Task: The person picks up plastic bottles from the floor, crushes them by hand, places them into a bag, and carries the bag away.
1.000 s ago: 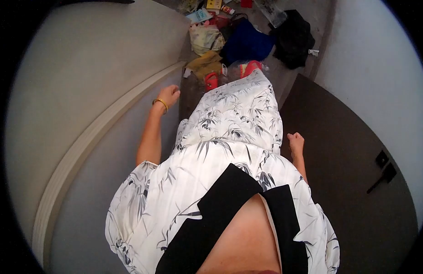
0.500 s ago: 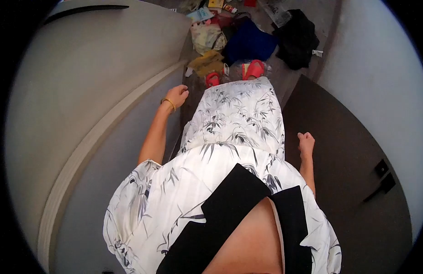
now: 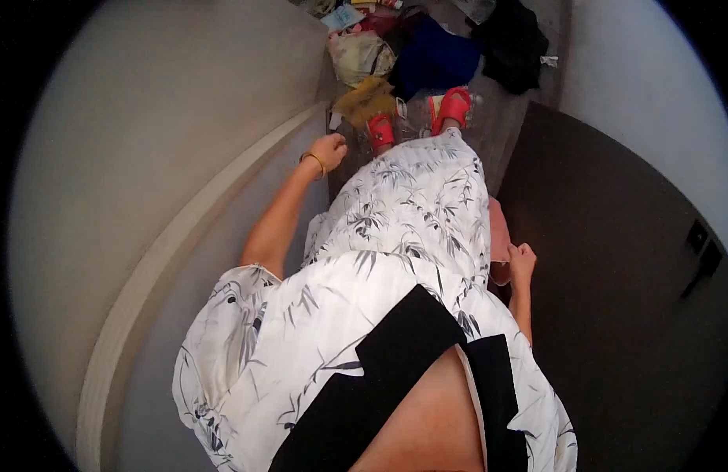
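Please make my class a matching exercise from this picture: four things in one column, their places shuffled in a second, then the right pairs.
Things
1. Thin yellow bangle
2. Bright red open slippers
3. Dark blue cloth-like heap
4. Flat pink item, partly hidden

Places
A. On the floor, between a cream patterned bag-like bundle and a crumpled black heap
B. At the fingertips of the bare right hand
C. Around the wrist of the bare left hand
D. On the person's feet

Right pairs: 1-C, 2-D, 3-A, 4-B
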Demonstrator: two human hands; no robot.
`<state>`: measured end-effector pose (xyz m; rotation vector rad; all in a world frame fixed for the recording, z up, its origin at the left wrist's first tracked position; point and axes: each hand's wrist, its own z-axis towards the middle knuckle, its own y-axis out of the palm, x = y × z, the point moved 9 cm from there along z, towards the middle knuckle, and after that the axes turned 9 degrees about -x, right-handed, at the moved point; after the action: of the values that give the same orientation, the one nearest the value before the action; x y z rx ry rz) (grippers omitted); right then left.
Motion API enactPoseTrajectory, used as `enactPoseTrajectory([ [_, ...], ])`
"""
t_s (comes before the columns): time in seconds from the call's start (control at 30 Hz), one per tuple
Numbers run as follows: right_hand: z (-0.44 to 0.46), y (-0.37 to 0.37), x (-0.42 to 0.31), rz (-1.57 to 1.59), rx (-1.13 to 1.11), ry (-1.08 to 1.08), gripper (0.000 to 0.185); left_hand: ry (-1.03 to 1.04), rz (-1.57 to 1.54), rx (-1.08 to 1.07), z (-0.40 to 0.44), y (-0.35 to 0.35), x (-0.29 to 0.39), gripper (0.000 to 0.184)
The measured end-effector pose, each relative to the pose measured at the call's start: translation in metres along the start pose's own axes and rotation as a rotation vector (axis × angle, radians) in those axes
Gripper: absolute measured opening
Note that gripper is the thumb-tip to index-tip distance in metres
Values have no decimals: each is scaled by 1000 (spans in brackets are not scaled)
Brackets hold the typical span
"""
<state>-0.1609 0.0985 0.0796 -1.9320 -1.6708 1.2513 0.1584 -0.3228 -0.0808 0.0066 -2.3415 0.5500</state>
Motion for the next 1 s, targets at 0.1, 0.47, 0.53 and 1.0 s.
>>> enactPoseTrajectory([
  [0.1, 2, 8, -5, 110, -29, 6, 27, -30, -101, -131, -12, 2, -9, 33],
  [0.47, -22, 28, -6, 1111, -158, 350, 25, -35, -493, -226, 6, -14, 17, 35],
  [0.53, -9, 42, -8, 1270, -293, 363, 24, -82, -478, -191, 12, -24, 11, 36],
  [1.0, -116, 196, -101, 1667, -918, 942, 43, -204, -812, -408, 227, 102, -43, 36],
])
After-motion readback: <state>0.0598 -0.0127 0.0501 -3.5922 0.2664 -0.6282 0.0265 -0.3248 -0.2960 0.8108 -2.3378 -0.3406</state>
